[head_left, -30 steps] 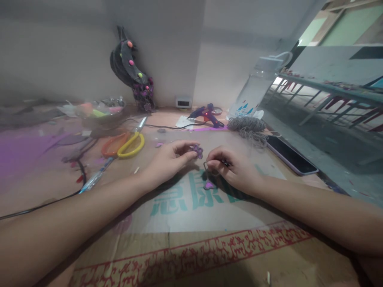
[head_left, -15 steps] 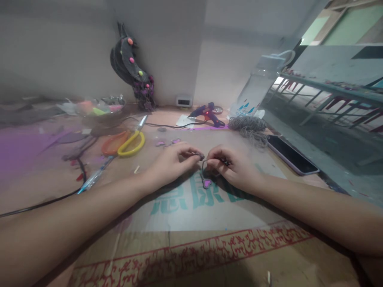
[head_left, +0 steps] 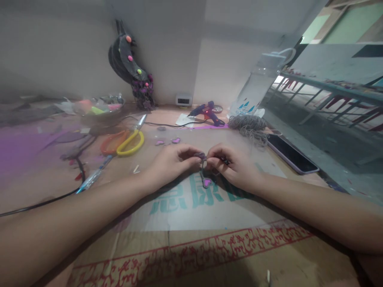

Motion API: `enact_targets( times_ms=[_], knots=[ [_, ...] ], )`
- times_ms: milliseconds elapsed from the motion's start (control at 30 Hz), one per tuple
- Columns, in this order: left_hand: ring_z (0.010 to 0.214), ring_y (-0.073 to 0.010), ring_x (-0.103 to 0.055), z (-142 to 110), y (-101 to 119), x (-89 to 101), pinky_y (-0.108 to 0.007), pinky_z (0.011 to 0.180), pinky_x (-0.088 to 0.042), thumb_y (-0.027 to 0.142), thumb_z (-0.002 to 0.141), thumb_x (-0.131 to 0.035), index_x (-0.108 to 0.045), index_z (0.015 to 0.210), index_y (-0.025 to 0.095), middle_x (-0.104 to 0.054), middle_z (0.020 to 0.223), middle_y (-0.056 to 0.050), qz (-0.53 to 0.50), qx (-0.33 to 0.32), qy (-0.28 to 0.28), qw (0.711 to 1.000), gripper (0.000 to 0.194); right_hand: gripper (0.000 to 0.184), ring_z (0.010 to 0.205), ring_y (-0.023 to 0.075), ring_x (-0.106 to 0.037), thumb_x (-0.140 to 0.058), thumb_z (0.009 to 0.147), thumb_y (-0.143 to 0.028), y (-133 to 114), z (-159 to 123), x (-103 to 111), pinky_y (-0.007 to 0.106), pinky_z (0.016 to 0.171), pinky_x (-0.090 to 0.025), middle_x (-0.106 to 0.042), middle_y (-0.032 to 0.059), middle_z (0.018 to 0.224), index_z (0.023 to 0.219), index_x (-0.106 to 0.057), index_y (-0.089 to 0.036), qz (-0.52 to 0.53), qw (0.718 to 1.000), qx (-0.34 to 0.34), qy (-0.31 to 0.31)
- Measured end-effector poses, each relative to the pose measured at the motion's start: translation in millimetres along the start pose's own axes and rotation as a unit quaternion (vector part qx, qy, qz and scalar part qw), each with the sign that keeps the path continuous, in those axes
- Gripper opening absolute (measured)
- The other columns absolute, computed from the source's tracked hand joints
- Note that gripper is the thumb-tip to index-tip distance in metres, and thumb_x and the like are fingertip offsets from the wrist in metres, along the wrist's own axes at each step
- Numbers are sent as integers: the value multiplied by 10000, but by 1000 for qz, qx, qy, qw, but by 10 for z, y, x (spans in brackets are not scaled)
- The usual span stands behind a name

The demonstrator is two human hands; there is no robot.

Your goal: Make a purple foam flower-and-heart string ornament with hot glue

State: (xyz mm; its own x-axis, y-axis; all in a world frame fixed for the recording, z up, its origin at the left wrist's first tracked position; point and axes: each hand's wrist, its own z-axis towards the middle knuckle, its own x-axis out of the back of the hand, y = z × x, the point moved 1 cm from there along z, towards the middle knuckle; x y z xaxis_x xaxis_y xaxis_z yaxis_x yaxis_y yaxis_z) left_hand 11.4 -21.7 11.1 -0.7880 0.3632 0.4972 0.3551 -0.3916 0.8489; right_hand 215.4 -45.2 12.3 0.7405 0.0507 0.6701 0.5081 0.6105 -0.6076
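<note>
Between thumb and fingertips, my left hand [head_left: 175, 161] pinches a small purple and grey flower-shaped piece [head_left: 200, 155], partly hidden by the fingers. Close beside it, my right hand [head_left: 231, 164] is closed on a grey yarn strand [head_left: 203, 169]. From this strand hangs a purple heart with a grey edge [head_left: 206, 182], just over the printed sheet. The fingertips of both hands almost meet, and the strand is right at the flower piece. Something small and dark is tucked in my right fingers; I cannot make it out. Two more purple pieces [head_left: 176, 140] lie beyond my left hand.
Scissors [head_left: 131, 143] and a pen [head_left: 94, 175] lie at left. A glue gun [head_left: 207, 113] with a lit red light stands at the back, near a bottle [head_left: 254, 87]. Grey yarn [head_left: 248, 125] and a phone [head_left: 291, 154] are at right. A decorated grey crescent [head_left: 128, 59] leans on the wall.
My left hand has turned the flower piece from facing me to nearly edge-on and brought it against the strand in my right hand. The hanging heart has swung slightly left.
</note>
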Motion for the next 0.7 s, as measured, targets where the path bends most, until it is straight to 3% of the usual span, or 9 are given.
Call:
enact_targets(
  times_ms=[300,500,700],
  knots=[
    [904,-184,-723,-19,-13,-13,-289,799,-567,306,937,-548,-740,1060,204,-783,1004,-33,-81,1,-60,995,250,73,675,143,-623,-554,935,-245,33,13,2,256,606,-492,-657,14,763,887,-582,-198,-13,1000,0,19],
    [925,-189,-728,17,-93,-36,-306,807,-567,282,914,-600,-571,1348,190,-774,1006,-74,-137,9,-70,988,445,76,662,126,-596,-543,938,-238,46,30,-2,239,592,-472,-643,5,763,884,-581,-200,-4,999,-12,31],
    [893,-173,-723,-8,-54,-47,-290,799,-566,292,900,-618,-675,1145,198,-766,1041,-54,-96,-4,-54,994,269,73,683,136,-600,-558,924,-240,35,30,-2,255,614,-487,-661,19,779,876,-591,-197,-8,1000,-4,27]
  ],
)
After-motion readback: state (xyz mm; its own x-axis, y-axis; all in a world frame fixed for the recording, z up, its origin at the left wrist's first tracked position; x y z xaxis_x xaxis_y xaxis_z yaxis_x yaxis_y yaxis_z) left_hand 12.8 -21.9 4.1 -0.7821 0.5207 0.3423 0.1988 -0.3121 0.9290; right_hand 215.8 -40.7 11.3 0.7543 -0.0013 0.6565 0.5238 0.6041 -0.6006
